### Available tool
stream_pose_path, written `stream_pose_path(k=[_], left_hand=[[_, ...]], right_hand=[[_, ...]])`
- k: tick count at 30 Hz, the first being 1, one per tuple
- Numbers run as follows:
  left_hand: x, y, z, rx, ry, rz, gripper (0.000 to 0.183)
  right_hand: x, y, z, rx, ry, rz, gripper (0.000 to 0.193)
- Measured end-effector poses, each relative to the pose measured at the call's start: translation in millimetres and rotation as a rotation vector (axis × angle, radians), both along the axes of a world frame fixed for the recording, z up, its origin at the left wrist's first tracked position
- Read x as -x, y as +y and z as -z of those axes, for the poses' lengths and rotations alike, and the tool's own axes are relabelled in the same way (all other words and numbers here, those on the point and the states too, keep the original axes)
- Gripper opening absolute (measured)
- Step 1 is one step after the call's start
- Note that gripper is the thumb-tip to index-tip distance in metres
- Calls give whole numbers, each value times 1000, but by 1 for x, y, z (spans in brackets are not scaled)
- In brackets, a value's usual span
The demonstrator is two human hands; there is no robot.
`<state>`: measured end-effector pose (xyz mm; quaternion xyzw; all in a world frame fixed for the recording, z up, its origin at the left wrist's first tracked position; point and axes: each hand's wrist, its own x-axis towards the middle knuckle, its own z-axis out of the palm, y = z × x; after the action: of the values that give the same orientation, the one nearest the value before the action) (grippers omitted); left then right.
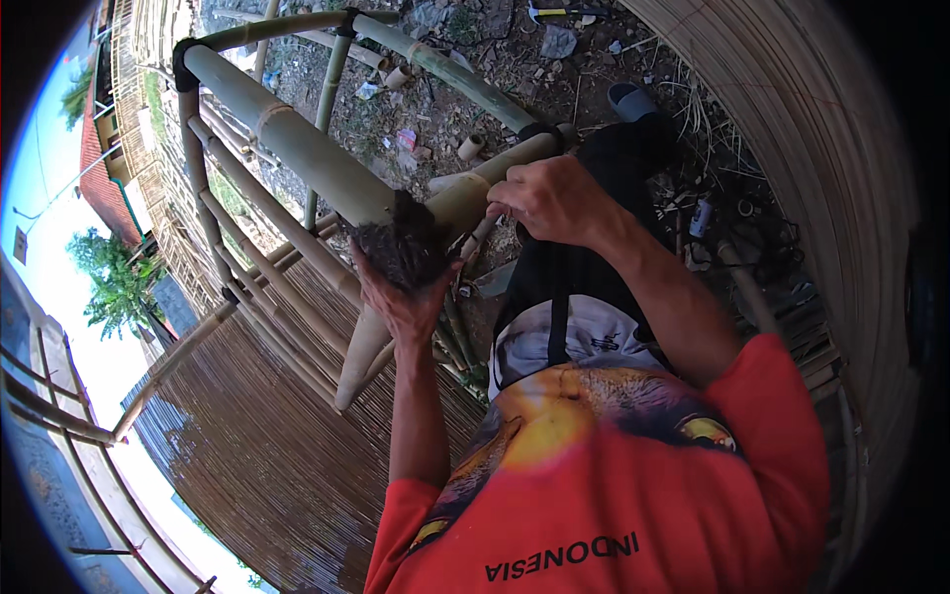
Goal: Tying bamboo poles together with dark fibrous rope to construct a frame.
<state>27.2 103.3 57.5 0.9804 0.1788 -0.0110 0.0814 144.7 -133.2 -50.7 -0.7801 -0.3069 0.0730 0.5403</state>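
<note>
A frame of thick bamboo poles has a corner where a pale green pole (327, 168) meets a shorter pole (480, 188). Dark, hairy fibre (401, 247) is bundled round that corner. From below, my left hand (401, 302) cups the fibre, thumb and fingers on either side of it. My right hand (554, 203) is closed in a pinch just right of the corner, above the shorter pole. What its fingertips hold is too small to make out. Black bindings wrap the frame's other corners, such as the binding (185, 64) at upper left.
A woven bamboo panel (257, 445) lies at lower left, and another curved slatted panel (792, 109) rises on the right. Bamboo offcuts (471, 148), litter and a yellow-and-black handled tool (564, 12) are on the dirt ground. A spray can (701, 218) is beside my leg.
</note>
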Motion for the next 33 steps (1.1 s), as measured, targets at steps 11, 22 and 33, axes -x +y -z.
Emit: stream_pose_path(k=[11,22,33], left_hand=[[-4,-21,1,-41,-119,-20,142],[-7,-40,26,-84,-231,-196,116],[-8,-32,3,-12,-194,-200,131]], right_hand=[[-73,46,-19,-41,-75,-255,15],[-94,100,-3,-55,17,-466,5],[-101,116,5,-91,167,-601,12]])
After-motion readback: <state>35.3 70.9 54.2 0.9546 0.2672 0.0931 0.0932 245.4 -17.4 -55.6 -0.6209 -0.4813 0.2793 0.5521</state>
